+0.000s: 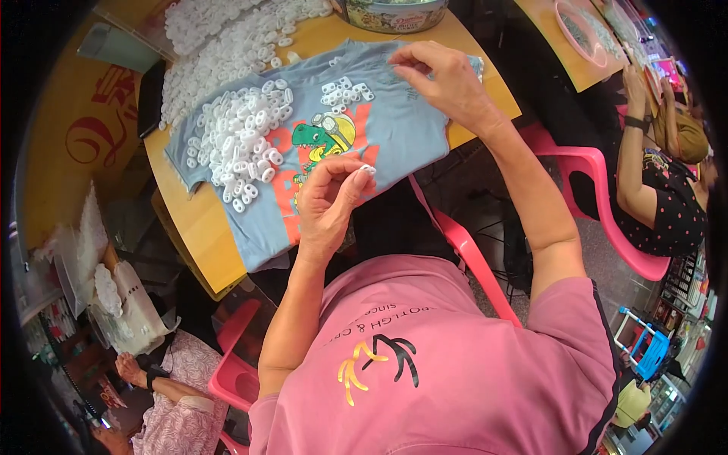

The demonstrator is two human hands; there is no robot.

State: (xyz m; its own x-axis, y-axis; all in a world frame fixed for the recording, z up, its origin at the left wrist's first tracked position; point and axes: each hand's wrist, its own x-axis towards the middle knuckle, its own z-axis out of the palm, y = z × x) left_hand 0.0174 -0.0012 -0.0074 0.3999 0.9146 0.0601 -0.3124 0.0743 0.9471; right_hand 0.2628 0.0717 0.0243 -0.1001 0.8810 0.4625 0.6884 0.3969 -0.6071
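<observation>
My left hand [327, 199] is raised above the near edge of a light blue T-shirt [402, 129] spread over the table, and its fingertips pinch a small white plastic piece [367, 169]. My right hand [444, 76] reaches to the far side of the shirt, fingers bent down onto the cloth; whether it grips anything I cannot tell. The shirt has a green dinosaur print with orange letters [322, 140]. A heap of white plastic pieces [239, 140] lies on the shirt's left part, and a small cluster [345, 92] lies between the two hands.
A bigger pile of white pieces [220, 38] covers the far orange table [201, 220]. A round tin [394, 14] stands at the back. Pink plastic chairs [599, 197] flank me. A person in a dotted top [667, 205] sits on the right, another person [178, 394] lower left.
</observation>
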